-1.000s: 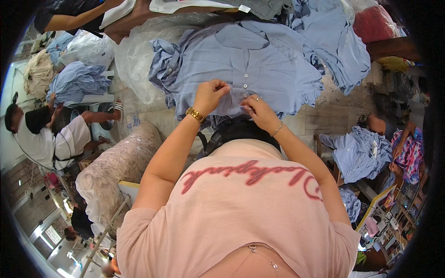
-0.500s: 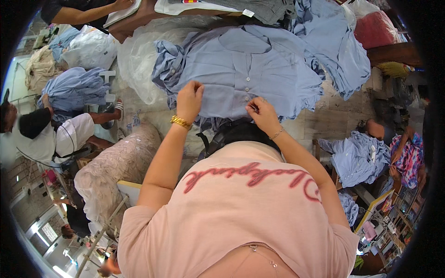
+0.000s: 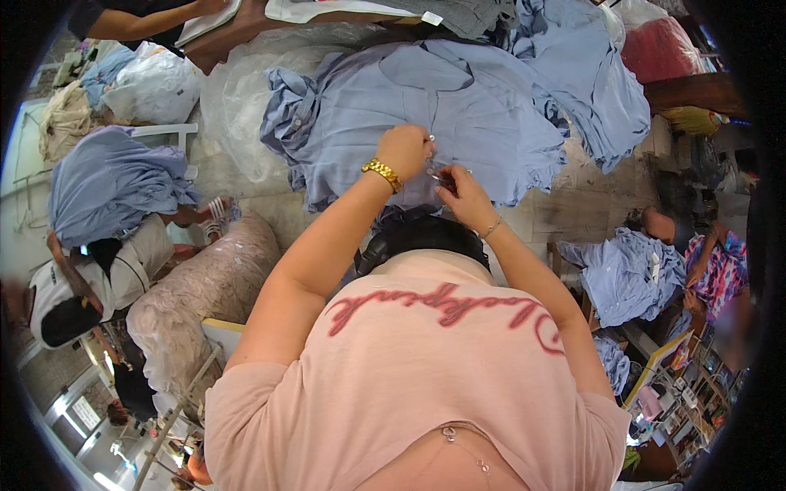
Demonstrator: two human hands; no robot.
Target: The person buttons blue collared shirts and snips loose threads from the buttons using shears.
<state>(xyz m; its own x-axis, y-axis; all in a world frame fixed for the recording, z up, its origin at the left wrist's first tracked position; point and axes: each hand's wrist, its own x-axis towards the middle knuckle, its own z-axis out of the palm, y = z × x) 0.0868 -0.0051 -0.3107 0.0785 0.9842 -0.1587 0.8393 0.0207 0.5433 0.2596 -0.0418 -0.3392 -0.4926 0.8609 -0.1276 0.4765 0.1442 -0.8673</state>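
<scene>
A light blue button-front shirt (image 3: 491,123) lies spread in front of me, its round neckline at the far side and its button placket running toward me. My left hand (image 3: 403,154), with a gold bracelet on the wrist, is closed on the placket, its fingertips pinching the cloth beside a white button. Just right of it, my right hand (image 3: 465,198) is closed around small snips (image 3: 435,173); their shiny tip points at the placket near my left fingers. Most of the snips is hidden in the palm.
More blue garments (image 3: 589,90) hang at the far right, beside a red bundle (image 3: 659,49). Clear plastic (image 3: 237,123) lies left of the shirt. At left, a person carries a blue garment bundle (image 3: 119,184) beside a large wrapped sack (image 3: 205,282). Another person sits at right by blue garments (image 3: 630,274).
My left hand has moved right and away from me onto the placket, beside my right hand. The right hand has barely moved. At left, the person has bent lower and the blue bundle has come nearer.
</scene>
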